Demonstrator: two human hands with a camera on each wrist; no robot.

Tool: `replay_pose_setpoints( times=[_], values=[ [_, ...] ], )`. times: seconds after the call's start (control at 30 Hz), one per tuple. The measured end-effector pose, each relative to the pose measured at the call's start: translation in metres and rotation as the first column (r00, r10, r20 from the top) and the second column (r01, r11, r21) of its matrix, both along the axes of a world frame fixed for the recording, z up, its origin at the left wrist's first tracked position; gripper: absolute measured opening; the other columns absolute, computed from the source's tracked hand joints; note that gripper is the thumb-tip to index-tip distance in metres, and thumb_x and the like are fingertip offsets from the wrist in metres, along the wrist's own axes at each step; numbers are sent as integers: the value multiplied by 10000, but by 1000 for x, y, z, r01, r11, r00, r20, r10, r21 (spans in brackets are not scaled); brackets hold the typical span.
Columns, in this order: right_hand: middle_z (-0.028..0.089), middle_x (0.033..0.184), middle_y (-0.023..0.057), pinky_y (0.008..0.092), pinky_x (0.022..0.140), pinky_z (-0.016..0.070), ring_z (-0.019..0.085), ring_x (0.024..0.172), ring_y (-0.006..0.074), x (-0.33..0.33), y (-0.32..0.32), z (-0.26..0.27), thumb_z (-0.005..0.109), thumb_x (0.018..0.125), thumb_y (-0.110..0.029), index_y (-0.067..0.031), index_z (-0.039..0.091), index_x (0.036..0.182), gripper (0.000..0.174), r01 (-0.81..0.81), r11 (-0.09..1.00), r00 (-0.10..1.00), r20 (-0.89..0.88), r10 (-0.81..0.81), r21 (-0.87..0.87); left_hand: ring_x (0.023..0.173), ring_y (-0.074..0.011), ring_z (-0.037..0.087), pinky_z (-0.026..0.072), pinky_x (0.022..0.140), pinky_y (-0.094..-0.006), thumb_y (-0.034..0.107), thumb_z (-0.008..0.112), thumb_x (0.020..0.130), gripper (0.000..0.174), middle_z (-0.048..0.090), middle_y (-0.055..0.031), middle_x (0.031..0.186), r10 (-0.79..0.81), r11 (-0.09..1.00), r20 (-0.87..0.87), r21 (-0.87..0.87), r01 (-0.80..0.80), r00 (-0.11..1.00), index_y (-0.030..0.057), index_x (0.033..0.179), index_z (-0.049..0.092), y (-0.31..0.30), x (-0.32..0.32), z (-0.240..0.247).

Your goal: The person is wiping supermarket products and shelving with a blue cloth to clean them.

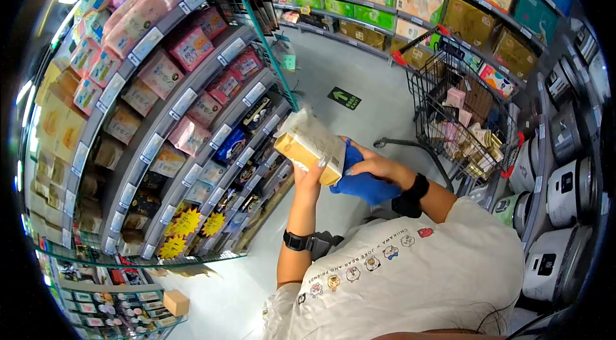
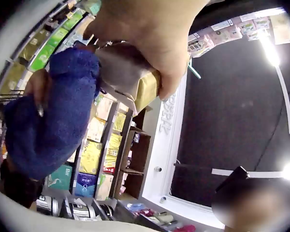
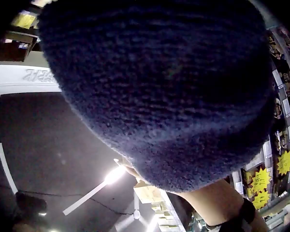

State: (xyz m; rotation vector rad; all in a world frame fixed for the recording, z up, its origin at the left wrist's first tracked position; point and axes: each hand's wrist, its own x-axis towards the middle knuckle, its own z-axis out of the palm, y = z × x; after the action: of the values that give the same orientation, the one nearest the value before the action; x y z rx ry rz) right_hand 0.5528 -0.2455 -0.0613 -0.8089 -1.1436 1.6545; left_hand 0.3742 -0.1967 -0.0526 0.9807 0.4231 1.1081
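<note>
left hand (image 1: 308, 177) grips film-wrapped pack (image 1: 316, 142) from near side, apparently to bear its weight. right hand (image 1: 377, 168) grips bunched blue towelling cloth (image 1: 367, 187) just beside pack, likely keeping it from trailing. both held before shirt (image 1: 410, 276).

Left hand (image 1: 309, 175), right hand (image 1: 373, 164) close together, both apparently curled.

I find myself in a shop — price labels line the shelves (image 1: 176, 106) of packaged goods, yellow burst signs (image 1: 183, 221) mark some, a wire shopping cart (image 1: 462, 109) holds packets — and a green arrow sign (image 1: 344, 98) lies on the floor.
</note>
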Motion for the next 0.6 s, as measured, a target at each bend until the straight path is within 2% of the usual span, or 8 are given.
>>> replay_pose_setpoints(
  times=[0.07,0.2,0.23,0.3,0.33,0.37,0.43,0.6],
  values=[
    [467,1237,105,276,919,396,481,1075,164,12,1,4,609,759,-35,-61,187,1418,783,27,1000,999,35,-27,2,1112,-242,494,404,945,-363,166,655,718,716,483,-127,1210,-73,994,6,-86,73,997,19,1318,293,-1,11,2],
    [505,1211,101,275,922,397,494,1063,138,36,16,-12,644,748,-51,-54,319,1371,703,47,972,950,289,-115,232,1117,-238,472,397,943,-363,128,662,710,787,453,-122,1215,-71,997,-72,-27,69,995,43,1353,217,5,28,2],
    [580,1099,80,269,876,430,539,982,132,38,22,-15,646,744,-69,-49,441,1287,580,151,917,872,387,-299,368,1116,-236,465,395,941,-361,112,664,706,819,439,-121,1221,-33,999,-106,-11,32,994,50,1366,183,9,32,-2],
    [624,973,56,268,822,459,568,902,124,50,26,-6,640,745,-78,-40,542,1161,429,290,877,779,438,-449,384,1115,-235,450,391,938,-357,79,667,699,886,408,-122,1238,64,998,-172,16,-62,983,62,1389,113,13,41,-4],
    [641,906,45,271,783,476,587,852,119,55,26,4,623,756,-82,-42,579,1078,328,408,867,765,411,-495,285,1116,-236,441,388,937,-356,64,668,694,920,389,-124,1249,125,992,-201,34,-120,972,68,1397,76,16,46,-3],
    [630,987,61,274,809,469,582,904,120,62,28,7,648,745,-77,-53,560,1102,369,470,844,757,374,-536,258,1116,-236,433,385,936,-355,48,669,689,955,371,-126,1259,185,983,-228,58,-177,956,73,1406,39,20,49,-1],
    [603,1072,75,289,840,462,569,960,136,70,26,22,688,718,-65,-68,535,1138,447,505,747,759,190,-623,433,1123,-249,422,383,936,-362,29,684,663,1041,339,-158,1279,222,974,-338,115,-194,914,76,1412,-37,27,53,0],
    [587,1104,96,322,872,451,578,991,216,71,13,66,718,686,-70,-90,536,1146,494,377,590,707,190,-681,714,1135,-263,429,389,940,-375,12,689,653,1103,328,-175,1302,140,986,-433,147,-84,891,69,1403,-119,21,72,-5]
  ],
)
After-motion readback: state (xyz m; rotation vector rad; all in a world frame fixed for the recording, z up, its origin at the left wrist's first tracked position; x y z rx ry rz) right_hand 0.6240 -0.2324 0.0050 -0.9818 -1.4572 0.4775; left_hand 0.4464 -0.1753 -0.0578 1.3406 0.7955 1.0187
